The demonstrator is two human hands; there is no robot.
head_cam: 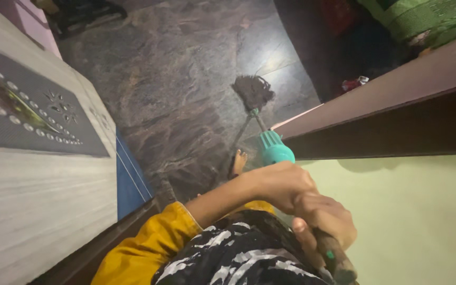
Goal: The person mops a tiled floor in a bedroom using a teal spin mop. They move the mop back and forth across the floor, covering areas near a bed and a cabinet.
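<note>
Both of my hands grip the long handle of a mop. My left hand (282, 184), on the arm with the yellow sleeve, is closed around the shaft just below its teal plastic collar (274, 149). Behind it and nearer my body, my right hand (327, 220) holds the dark end of the handle (339, 261). The thin shaft runs down to the dark stringy mop head (253, 91), which rests on the dark marbled stone floor (175, 79). My bare foot (237, 162) stands on the floor beside the shaft.
A white cabinet (32, 195) with a grey patterned panel fills the left side, with a blue strip (130, 182) at its edge. A dark wooden door frame (391, 124) and a pale green wall (418, 221) are at right. Green cloth (423, 18) lies at top right.
</note>
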